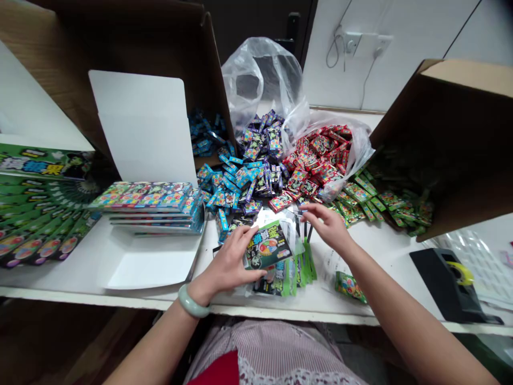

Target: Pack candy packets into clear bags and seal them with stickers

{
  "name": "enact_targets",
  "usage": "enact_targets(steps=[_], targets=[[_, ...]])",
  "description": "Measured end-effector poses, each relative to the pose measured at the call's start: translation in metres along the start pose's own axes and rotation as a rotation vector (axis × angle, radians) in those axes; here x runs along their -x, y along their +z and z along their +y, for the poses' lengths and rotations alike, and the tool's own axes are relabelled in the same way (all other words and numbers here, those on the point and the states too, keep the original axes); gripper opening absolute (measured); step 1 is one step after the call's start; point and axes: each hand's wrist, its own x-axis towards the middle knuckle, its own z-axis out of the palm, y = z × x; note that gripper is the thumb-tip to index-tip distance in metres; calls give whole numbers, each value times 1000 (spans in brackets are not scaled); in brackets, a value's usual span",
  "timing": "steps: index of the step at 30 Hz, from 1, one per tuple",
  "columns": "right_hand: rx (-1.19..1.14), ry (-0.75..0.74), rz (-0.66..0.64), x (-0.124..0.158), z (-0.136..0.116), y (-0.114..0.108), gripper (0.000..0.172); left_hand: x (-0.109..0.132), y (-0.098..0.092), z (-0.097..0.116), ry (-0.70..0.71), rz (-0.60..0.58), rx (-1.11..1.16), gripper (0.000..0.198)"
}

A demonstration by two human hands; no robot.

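My left hand [232,259] grips a flat black and green printed pouch [269,245] by its left side, thumb below and fingers at the upper edge. Under it lies a fanned stack of similar green and black pouches [298,270] with clear plastic about them. To the right, my right hand [326,224] reaches toward the front of the heaps, thumb and forefinger slightly apart, with nothing plainly between them. Close to its fingertips are small red candy packets [280,201]; purple packets [253,207] and blue packets [220,198] lie further left.
Green packets [358,195] spill from a cardboard box [460,133] at right. Another carton [216,69] and plastic bags [256,53] stand behind. On the left, a white tray [148,267] adjoins stacked colourful packs [152,195]. A tape dispenser [444,283] sits near the front edge.
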Motion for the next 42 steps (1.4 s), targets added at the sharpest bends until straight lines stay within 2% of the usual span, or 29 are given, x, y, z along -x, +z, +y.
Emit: enact_targets(steps=[1,4,6,8,10,13,16,19,22,24,27,31,33,39,42], targets=[[115,-1,-11,-17,11,3,34,2,-2,-1,-7,5,0,95],[222,-89,-126,-68,33,15,25,7,-6,-2,-28,-2,-1,96],[235,-166,-221,-94,37,23,36,10,-8,-3,-48,-4,-2,96],[242,-215,-281,-109,35,29,42,12,-9,-4,-59,0,-2,95],[231,-225,-278,-114,32,31,32,12,-9,-7,-62,9,5,95],[174,-185,-172,-103,29,26,21,12,-8,-12,-83,37,22,95],[90,-97,-10,-74,24,13,32,10,-8,-14,-109,82,19,94],[-276,60,99,-36,12,-5,45,7,-6,-14,-87,89,-9,94],[-695,234,134,-4,-4,-20,54,4,0,-12,-35,66,-41,97],[-752,279,129,10,-14,-25,49,2,5,-9,-11,39,-50,98],[-698,283,93,25,-21,-26,46,1,10,-1,12,13,-60,100],[-514,227,-138,36,-23,-24,43,1,11,7,37,44,-111,101],[-440,197,-206,38,-23,-25,43,2,11,8,52,47,-130,101],[-440,194,-170,36,-26,-33,39,6,7,7,33,62,-100,100],[-502,203,-246,36,-28,-31,38,6,6,9,96,38,-105,97]])
